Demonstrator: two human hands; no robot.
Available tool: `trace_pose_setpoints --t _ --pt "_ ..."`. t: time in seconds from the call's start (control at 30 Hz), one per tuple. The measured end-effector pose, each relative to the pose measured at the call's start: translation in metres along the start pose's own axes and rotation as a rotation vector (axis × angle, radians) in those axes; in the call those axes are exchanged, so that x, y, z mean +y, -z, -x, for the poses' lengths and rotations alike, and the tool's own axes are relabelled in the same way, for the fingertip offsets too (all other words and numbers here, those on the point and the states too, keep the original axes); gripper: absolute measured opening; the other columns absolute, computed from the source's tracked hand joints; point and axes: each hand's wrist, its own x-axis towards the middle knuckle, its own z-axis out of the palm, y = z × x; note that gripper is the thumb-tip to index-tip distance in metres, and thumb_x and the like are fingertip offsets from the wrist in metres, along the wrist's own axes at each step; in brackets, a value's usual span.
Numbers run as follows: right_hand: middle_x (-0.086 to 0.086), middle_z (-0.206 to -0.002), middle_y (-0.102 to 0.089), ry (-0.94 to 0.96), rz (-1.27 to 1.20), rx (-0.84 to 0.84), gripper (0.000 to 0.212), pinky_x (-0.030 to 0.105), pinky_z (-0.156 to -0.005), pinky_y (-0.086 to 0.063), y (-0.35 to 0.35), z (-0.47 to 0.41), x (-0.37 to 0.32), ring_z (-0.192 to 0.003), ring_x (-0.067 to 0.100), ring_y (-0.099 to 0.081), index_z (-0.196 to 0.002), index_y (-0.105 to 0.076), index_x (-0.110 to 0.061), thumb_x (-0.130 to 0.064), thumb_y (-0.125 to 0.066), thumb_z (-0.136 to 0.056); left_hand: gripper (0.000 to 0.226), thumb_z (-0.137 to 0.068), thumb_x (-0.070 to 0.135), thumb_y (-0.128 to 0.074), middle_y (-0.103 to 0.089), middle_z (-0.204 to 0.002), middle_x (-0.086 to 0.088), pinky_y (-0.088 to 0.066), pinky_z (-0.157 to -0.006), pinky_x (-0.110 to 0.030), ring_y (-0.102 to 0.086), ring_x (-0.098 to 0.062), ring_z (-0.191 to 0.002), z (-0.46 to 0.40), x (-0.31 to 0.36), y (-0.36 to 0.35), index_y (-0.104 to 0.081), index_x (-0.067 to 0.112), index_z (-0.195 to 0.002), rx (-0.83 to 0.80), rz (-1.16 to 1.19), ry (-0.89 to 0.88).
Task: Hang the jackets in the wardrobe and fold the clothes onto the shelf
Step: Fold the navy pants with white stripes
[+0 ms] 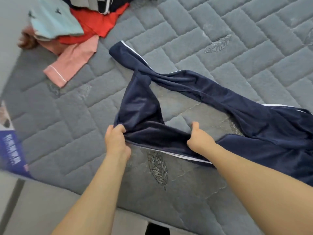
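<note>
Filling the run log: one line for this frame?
stage: straightening | left hand: grips navy pants | right hand: grips same leg | pants: twisted on mattress | clothes pile: untouched

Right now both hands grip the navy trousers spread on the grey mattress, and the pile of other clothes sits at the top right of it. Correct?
Not quite. The head view shows the pile of other clothes at the top left of the mattress, not the top right. The rest holds: left hand and right hand both grip the navy trousers.

White print on the blue label at the mattress edge; too blurred to read.
</note>
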Motion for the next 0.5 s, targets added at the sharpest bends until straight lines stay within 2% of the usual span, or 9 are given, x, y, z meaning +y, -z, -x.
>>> trace_pose_setpoints --t 0.03,0.1,0.17,0.23,0.3,0.37,0.43,0.5 --pt "0.013 -0.107 -0.06 0.0 0.057 -0.014 0.038 0.038 -0.075 -0.04 -0.003 0.001 -0.007 -0.097 0.035 -0.058 -0.121 -0.031 -0.015 -0.014 -0.049 -0.087 0.014 -0.067 0.005 -0.049 -0.055 -0.082 -0.009 -0.04 -0.064 -0.031 -0.048 -0.024 -0.077 0.004 0.001 0.026 -0.051 0.016 -0.075 0.017 0.044 0.087" --pt "0.013 -0.119 -0.058 -0.011 0.186 -0.01 0.03 0.04 -0.083 -0.039 -0.008 0.003 -0.019 -0.11 0.035 -0.056 -0.112 -0.033 -0.016 -0.022 -0.05 -0.088 0.018 -0.079 0.01 -0.049 -0.065 -0.102 -0.012 -0.05 -0.081 -0.037 -0.061 -0.03 -0.089 0.004 -0.001 0.063 -0.062 0.011 -0.091 -0.015 0.125 0.257" --pt "0.01 -0.121 -0.059 -0.031 0.287 -0.029 0.038 0.042 -0.094 -0.036 -0.009 0.003 -0.028 -0.115 0.033 -0.055 -0.116 -0.034 -0.015 -0.029 -0.052 -0.086 0.031 -0.09 0.022 -0.053 -0.067 -0.121 -0.011 -0.049 -0.098 -0.044 -0.065 -0.032 -0.107 -0.005 0.003 0.078 -0.066 0.008 -0.114 -0.042 0.192 0.329" --pt "0.007 -0.119 -0.061 -0.032 0.386 -0.093 0.048 0.042 -0.098 -0.034 -0.007 -0.001 -0.038 -0.115 0.031 -0.055 -0.123 -0.035 -0.015 -0.034 -0.054 -0.084 0.04 -0.095 0.03 -0.054 -0.067 -0.126 -0.012 -0.045 -0.106 -0.048 -0.063 -0.034 -0.117 -0.014 0.016 0.075 -0.063 0.009 -0.128 -0.099 0.215 0.336" --pt "0.004 -0.12 -0.06 -0.03 0.478 -0.185 0.054 0.04 -0.095 -0.037 -0.003 -0.006 -0.048 -0.113 0.028 -0.056 -0.125 -0.04 -0.017 -0.042 -0.057 -0.081 0.036 -0.098 0.025 -0.052 -0.068 -0.123 -0.015 -0.045 -0.106 -0.046 -0.063 -0.033 -0.117 -0.022 0.037 0.063 -0.063 0.006 -0.126 -0.134 0.23 0.289" --pt "0.002 -0.121 -0.06 -0.039 0.518 -0.28 0.062 0.039 -0.094 -0.041 0.002 -0.011 -0.058 -0.111 0.028 -0.057 -0.126 -0.047 -0.021 -0.051 -0.06 -0.072 0.023 -0.096 0.015 -0.053 -0.069 -0.119 -0.015 -0.048 -0.102 -0.041 -0.064 -0.031 -0.115 -0.031 0.056 0.057 -0.065 0.006 -0.113 -0.165 0.283 0.205" --pt "-0.001 -0.125 -0.061 -0.039 0.468 -0.37 0.074 0.041 -0.099 -0.042 0.003 -0.017 -0.062 -0.113 0.027 -0.057 -0.124 -0.054 -0.025 -0.063 -0.063 -0.061 0.009 -0.093 0.007 -0.055 -0.067 -0.1 -0.009 -0.053 -0.089 -0.033 -0.064 -0.027 -0.102 -0.035 0.069 0.064 -0.058 0.016 -0.09 -0.173 0.319 0.11" --pt "-0.004 -0.124 -0.064 0.011 0.274 -0.405 0.08 0.042 -0.102 -0.043 0.007 -0.023 -0.065 -0.11 0.021 -0.06 -0.121 -0.061 -0.03 -0.071 -0.065 -0.053 0.02 -0.093 0.004 -0.057 -0.064 -0.086 -0.002 -0.054 -0.071 -0.027 -0.064 -0.019 -0.085 -0.033 0.079 0.077 -0.049 0.02 -0.083 -0.109 0.354 0.032"
